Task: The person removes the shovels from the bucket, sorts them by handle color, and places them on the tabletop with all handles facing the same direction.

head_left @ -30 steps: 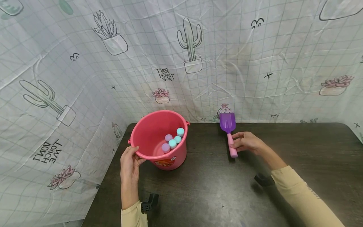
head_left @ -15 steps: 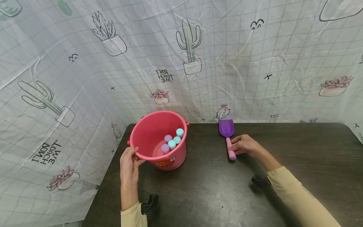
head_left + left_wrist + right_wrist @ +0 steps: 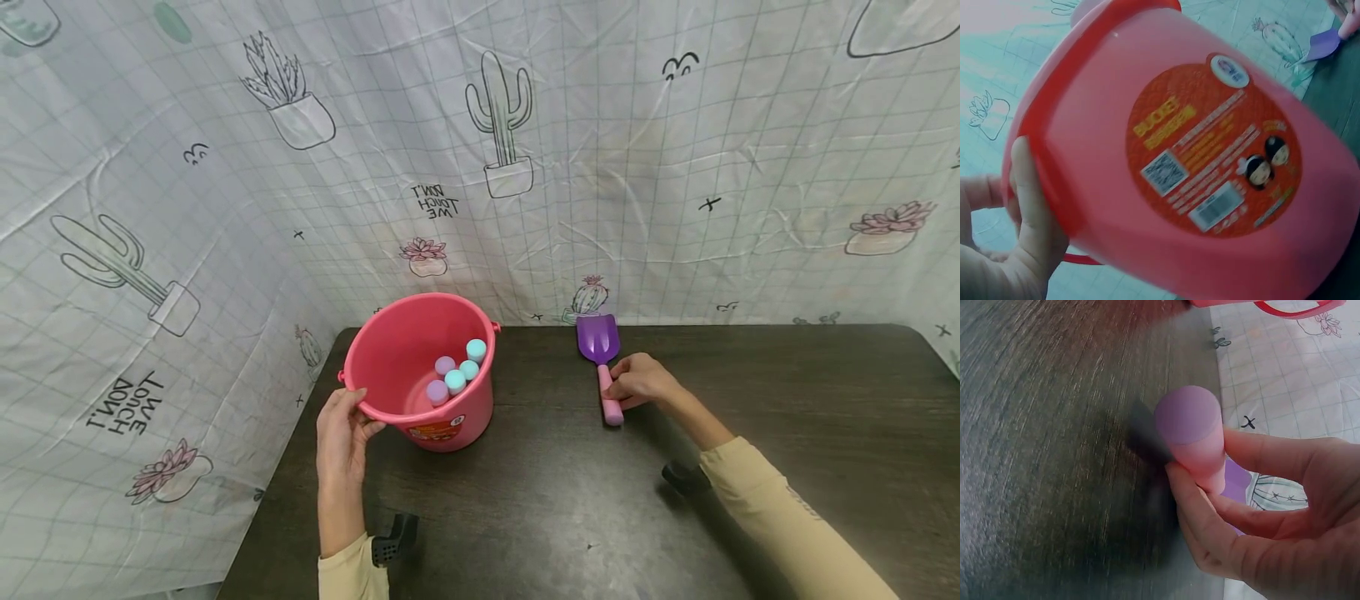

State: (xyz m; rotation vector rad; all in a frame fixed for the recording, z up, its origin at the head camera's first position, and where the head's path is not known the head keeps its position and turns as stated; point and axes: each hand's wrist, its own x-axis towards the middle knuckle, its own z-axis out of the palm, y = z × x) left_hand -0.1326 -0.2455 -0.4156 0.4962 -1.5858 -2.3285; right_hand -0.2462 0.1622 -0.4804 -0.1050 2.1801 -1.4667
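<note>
A pink bucket point(image 3: 474, 423) stands at the left of the dark table. My left hand point(image 3: 342, 437) grips its near-left rim, the thumb on the outer wall in the left wrist view. Inside the bucket lie several small round pieces, some lilac point(image 3: 437, 392) and some mint point(image 3: 454, 382); their kind is unclear. My right hand point(image 3: 640, 379) pinches the pink handle point(image 3: 1200, 453) of a toy shovel point(image 3: 598, 337) with a purple blade. The blade points toward the back curtain. I cannot tell whether the shovel touches the table.
A white curtain point(image 3: 645, 208) printed with cacti hangs behind the table point(image 3: 525, 508) and along its left side. The bucket and shovel are both close to the table's back edge. Dark camera mounts point(image 3: 396, 537) sit on both wrists.
My right hand has drawn the shovel slightly toward me and to the left, so its blade sits lower against the curtain. The left hand and bucket are practically unmoved.
</note>
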